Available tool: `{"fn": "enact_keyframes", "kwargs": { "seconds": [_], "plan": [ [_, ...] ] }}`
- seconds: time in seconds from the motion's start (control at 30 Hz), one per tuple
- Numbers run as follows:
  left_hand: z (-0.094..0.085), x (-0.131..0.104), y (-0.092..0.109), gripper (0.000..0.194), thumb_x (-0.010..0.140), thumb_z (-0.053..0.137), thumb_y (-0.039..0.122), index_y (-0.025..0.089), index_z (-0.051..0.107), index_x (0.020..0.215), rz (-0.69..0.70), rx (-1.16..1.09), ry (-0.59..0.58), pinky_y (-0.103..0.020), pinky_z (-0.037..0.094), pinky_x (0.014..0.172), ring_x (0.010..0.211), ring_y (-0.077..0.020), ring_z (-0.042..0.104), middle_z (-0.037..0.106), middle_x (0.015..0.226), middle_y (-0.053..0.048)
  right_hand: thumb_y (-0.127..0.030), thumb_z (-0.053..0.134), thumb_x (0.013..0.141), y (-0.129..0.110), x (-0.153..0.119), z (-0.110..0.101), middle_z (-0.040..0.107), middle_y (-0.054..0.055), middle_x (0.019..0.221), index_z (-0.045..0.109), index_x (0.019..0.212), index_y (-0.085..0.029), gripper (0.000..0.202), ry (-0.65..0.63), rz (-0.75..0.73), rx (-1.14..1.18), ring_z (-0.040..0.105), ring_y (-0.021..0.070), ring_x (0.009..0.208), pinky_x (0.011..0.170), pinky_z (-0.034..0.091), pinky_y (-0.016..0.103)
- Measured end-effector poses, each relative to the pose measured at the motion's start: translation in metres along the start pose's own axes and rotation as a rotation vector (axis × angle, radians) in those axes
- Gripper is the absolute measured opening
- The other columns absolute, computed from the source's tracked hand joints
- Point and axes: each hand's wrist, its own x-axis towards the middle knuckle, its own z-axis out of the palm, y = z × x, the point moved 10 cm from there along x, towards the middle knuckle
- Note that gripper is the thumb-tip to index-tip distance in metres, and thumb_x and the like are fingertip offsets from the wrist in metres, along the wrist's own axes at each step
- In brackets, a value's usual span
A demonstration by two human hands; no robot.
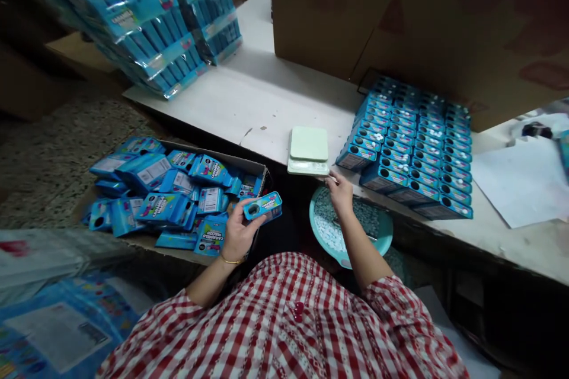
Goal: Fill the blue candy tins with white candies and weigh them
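Multiple rows of blue boxes [422, 160] stood at table's [249, 95] near edge, R. part; white bits seen on some tops. Not in rows: loose boxes [162, 207], jumbled in carton [242, 163]; white pcs. [329, 228] in basin [344, 262]. Single box [269, 204] gripped in L. hand [237, 234], by carton's R. end, off table. R. hand [341, 192] near scale's [309, 143] near R. corner, fingers bunched; contents unclear.

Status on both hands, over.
Left hand holding blue box. Right hand at front edge of scale, above basin. Scale's plate bare.
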Motion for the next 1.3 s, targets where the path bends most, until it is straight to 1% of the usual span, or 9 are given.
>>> {"fn": "enact_keyframes", "kwargs": {
  "seconds": [0.13,0.33,0.53,0.67,0.8,0.9,1.0,1.2,1.3],
  "plan": [
    [0.003,0.007,-0.003,0.040,0.070,0.067,0.031,0.019,0.055,0.106,-0.006,0.016,-0.022,-0.033,0.049,0.085,0.090,-0.0172,0.062,0.064,0.100,-0.003,-0.027,0.050,0.083,-0.034,-0.006,-0.010,0.061,0.011,0.103,0.065,0.106,-0.016,0.030,0.020,-0.313,-0.434,0.055,0.0218,0.091,0.080,0.046,0.036],
    [0.006,0.014,-0.006,0.041,0.070,0.067,0.031,0.019,0.055,0.107,-0.038,0.021,-0.039,-0.034,0.049,0.085,0.091,-0.0180,0.062,0.064,0.101,-0.004,-0.033,0.053,0.085,-0.063,-0.015,0.033,0.059,0.010,0.105,0.057,0.116,-0.018,0.035,-0.147,-0.625,-1.015,0.045,0.0239,0.090,0.075,0.036,0.035],
    [0.008,0.019,-0.006,0.040,0.070,0.067,0.030,0.019,0.055,0.106,-0.049,0.014,-0.035,-0.033,0.050,0.083,0.088,-0.0172,0.062,0.065,0.099,-0.004,-0.033,0.052,0.086,-0.069,-0.014,0.057,0.058,0.010,0.105,0.053,0.119,-0.015,0.038,-0.237,-0.763,-1.163,0.041,0.0238,0.090,0.073,0.028,0.036],
    [0.006,0.022,-0.009,0.039,0.070,0.068,0.030,0.019,0.055,0.106,-0.030,0.021,-0.024,-0.033,0.050,0.084,0.090,-0.0174,0.062,0.064,0.102,-0.004,-0.024,0.042,0.091,-0.071,-0.014,0.067,0.059,0.010,0.096,0.059,0.105,-0.015,0.024,-0.300,-0.833,-1.196,0.041,0.0226,0.086,0.073,0.026,0.036],
    [0.010,0.024,-0.009,0.040,0.071,0.067,0.030,0.019,0.055,0.107,-0.024,0.001,-0.038,-0.033,0.049,0.085,0.091,-0.0170,0.062,0.064,0.103,-0.004,-0.017,0.041,0.090,-0.074,-0.014,0.073,0.060,0.009,0.094,0.062,0.093,-0.015,0.021,-0.337,-0.892,-1.222,0.042,0.0214,0.084,0.073,0.026,0.035],
    [0.012,0.027,-0.001,0.039,0.072,0.067,0.029,0.019,0.054,0.107,-0.005,-0.021,-0.035,-0.033,0.049,0.085,0.091,-0.0168,0.062,0.064,0.102,-0.004,-0.023,0.044,0.090,-0.078,-0.018,0.062,0.061,0.008,0.095,0.061,0.104,-0.015,0.024,-0.272,-0.885,-1.161,0.045,0.0214,0.086,0.074,0.029,0.035],
    [0.013,0.033,0.013,0.039,0.072,0.066,0.029,0.019,0.054,0.107,0.029,-0.014,-0.031,-0.033,0.049,0.085,0.092,-0.0174,0.062,0.064,0.102,-0.005,-0.031,0.047,0.089,-0.076,-0.029,0.031,0.061,0.010,0.102,0.056,0.118,-0.015,0.034,-0.136,-0.814,-1.002,0.048,0.0209,0.088,0.075,0.033,0.033],
    [0.006,0.055,0.035,0.039,0.069,0.068,0.029,0.019,0.055,0.105,0.083,-0.010,0.040,-0.032,0.049,0.086,0.092,-0.0181,0.062,0.064,0.102,-0.004,-0.029,0.048,0.088,-0.039,-0.041,-0.044,0.063,0.008,0.092,0.066,0.098,-0.020,0.023,0.029,-0.685,-0.872,0.055,0.0184,0.082,0.074,0.041,0.031],
    [0.003,0.067,0.047,0.041,0.069,0.069,0.028,0.020,0.055,0.107,0.178,-0.037,0.086,-0.033,0.047,0.089,0.097,-0.0185,0.060,0.062,0.106,-0.004,-0.030,0.049,0.087,-0.022,-0.028,-0.061,0.064,0.009,0.091,0.068,0.094,-0.020,0.022,0.007,-0.657,-0.858,0.057,0.0178,0.082,0.074,0.044,0.030]
  ]
}}
